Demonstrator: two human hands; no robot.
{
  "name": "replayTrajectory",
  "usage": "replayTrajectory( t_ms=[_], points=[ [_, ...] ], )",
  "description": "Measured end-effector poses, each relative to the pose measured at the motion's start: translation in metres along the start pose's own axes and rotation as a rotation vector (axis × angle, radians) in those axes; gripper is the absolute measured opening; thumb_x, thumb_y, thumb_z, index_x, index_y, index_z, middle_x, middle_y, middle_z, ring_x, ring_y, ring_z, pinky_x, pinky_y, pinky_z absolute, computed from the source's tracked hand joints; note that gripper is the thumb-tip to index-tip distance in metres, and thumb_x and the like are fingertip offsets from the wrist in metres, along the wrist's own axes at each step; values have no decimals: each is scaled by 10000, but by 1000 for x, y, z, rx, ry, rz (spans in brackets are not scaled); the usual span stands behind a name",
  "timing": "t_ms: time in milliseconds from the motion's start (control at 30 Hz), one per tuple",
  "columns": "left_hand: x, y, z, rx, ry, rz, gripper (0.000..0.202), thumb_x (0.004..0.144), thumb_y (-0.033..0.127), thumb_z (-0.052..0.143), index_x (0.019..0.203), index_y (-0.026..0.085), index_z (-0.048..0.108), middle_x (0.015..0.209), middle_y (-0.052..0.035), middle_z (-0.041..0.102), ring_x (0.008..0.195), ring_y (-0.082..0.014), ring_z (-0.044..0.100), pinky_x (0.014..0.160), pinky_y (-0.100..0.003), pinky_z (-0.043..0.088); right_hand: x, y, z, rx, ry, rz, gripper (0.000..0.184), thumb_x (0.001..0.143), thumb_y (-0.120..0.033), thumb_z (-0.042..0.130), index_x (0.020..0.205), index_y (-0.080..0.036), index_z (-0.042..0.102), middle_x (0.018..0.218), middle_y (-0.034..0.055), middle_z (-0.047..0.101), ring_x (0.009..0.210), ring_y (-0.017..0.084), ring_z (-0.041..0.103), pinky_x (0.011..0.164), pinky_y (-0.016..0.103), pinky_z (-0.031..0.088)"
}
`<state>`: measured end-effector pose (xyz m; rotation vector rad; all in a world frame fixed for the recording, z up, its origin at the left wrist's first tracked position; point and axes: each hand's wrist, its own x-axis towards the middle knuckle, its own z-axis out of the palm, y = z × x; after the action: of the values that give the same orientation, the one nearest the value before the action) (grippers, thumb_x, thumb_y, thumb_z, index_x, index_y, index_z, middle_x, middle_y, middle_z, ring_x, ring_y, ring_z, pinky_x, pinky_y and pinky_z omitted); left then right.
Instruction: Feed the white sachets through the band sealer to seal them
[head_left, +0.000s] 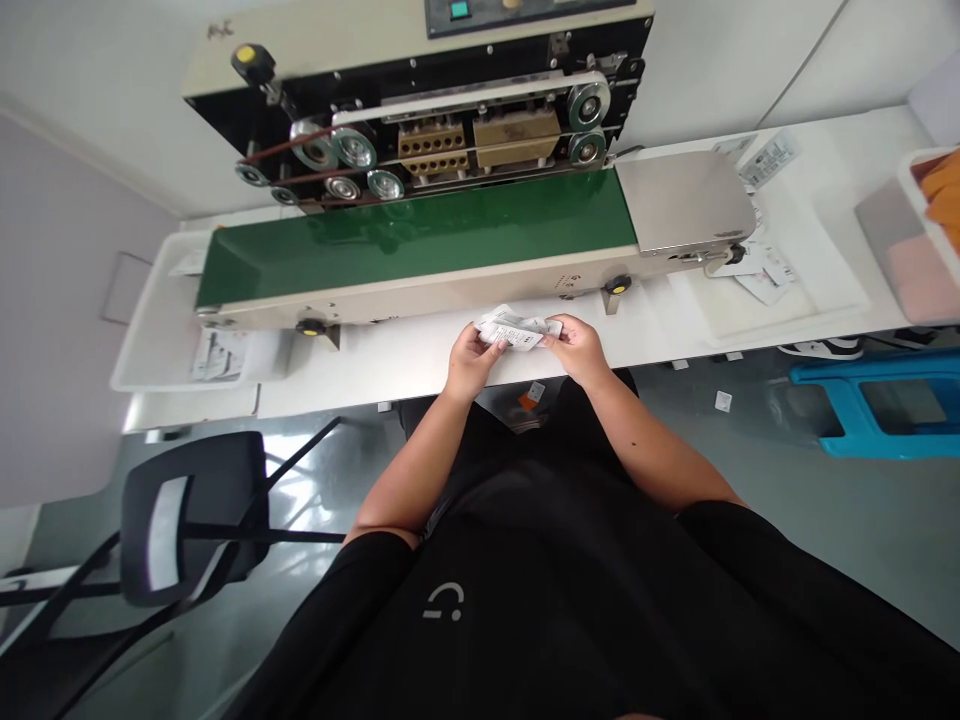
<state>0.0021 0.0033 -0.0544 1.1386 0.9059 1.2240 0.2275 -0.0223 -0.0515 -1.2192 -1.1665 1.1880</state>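
Several small white printed packets [514,330] are bunched together between my two hands, just over the front edge of the white table [375,370]. My left hand [474,358] grips them from the left, thumb on top. From the right, my right hand [576,348] pinches their other end between thumb and fingers. The packets overlap, so the lower ones are partly hidden. Right behind my hands stands a band sealing machine [420,110] with a green conveyor belt [420,240]; nothing lies on the belt.
A white tray [139,345] with packets stands left, another tray [840,300] with loose packets right. A bin [911,240] holding orange items sits far right. On the floor are a black chair [195,500], a blue stool [885,445] and a dropped packet [723,401].
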Motion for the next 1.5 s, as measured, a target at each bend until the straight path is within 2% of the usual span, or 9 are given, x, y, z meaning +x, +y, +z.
replayTrajectory(
  t_ms=[300, 600, 733, 833, 1000, 1100, 1200, 1367, 1500],
  points=[
    [2, 2, 1, 31, -27, -29, 586, 778, 459, 959, 1237, 202, 700, 1190, -90, 783, 1110, -251, 752, 986, -373, 612, -2, -6, 4, -86, 47, -3, 479, 836, -603, 849, 1051, -189, 738, 912, 36, 725, 838, 170, 719, 772, 301, 649],
    [6, -5, -7, -46, 95, 17, 648, 811, 505, 930, 1320, 229, 639, 1265, -85, 776, 1155, -229, 754, 1013, -346, 592, -4, -16, -5, 163, 101, 46, 591, 791, -646, 877, 1089, -170, 691, 1024, 80, 767, 862, 176, 753, 707, 283, 662],
    [4, -4, -8, -74, 96, 39, 619, 833, 504, 913, 1315, 239, 629, 1268, -79, 775, 1154, -217, 758, 1018, -345, 587, -12, -41, -22, 107, 174, -83, 519, 844, -591, 865, 1125, -183, 713, 1068, 88, 765, 883, 182, 763, 722, 317, 677],
    [4, -3, -8, -99, 86, 31, 620, 835, 483, 917, 1324, 240, 624, 1258, -79, 781, 1141, -219, 762, 1007, -352, 591, -9, -84, -48, -132, 301, -341, 443, 897, -568, 827, 1099, -185, 730, 1011, 73, 742, 861, 186, 744, 745, 367, 671],
    [5, -5, -9, -104, 66, 59, 590, 851, 467, 909, 1316, 243, 622, 1237, -69, 787, 1119, -210, 768, 999, -349, 590, 38, -165, -101, -913, 501, -727, 210, 1030, -340, 669, 996, -158, 767, 977, 100, 713, 913, 196, 691, 862, 406, 594],
    [5, -7, -9, -102, 63, 55, 577, 854, 460, 907, 1307, 240, 626, 1241, -69, 784, 1128, -210, 766, 1004, -350, 590, 81, -187, -119, -1283, 484, -672, 192, 1026, -209, 603, 1019, -115, 771, 1004, 114, 699, 1005, 212, 670, 904, 406, 539],
    [4, -8, -10, -108, 76, 40, 573, 850, 455, 912, 1301, 240, 631, 1250, -71, 779, 1137, -207, 762, 1010, -350, 591, 114, -190, -120, -1474, 441, -543, 283, 1072, -215, 536, 1102, -60, 771, 1090, 129, 685, 1082, 204, 633, 935, 383, 476],
    [3, -8, -11, -151, 91, 17, 573, 828, 430, 933, 1281, 234, 641, 1249, -79, 783, 1144, -214, 762, 1008, -358, 597, 140, -188, -105, -1568, 368, -444, 268, 1076, -214, 548, 1039, -23, 733, 1168, 116, 678, 1114, 158, 586, 866, 297, 392],
    [2, -6, -9, -162, 79, 27, 567, 827, 424, 935, 1270, 226, 642, 1242, -87, 792, 1149, -228, 768, 1017, -376, 602, 153, -186, -89, -1560, 272, -479, 286, 1119, -193, 484, 1007, -14, 676, 1214, 135, 672, 1169, 143, 567, 871, 251, 385]
  ],
)
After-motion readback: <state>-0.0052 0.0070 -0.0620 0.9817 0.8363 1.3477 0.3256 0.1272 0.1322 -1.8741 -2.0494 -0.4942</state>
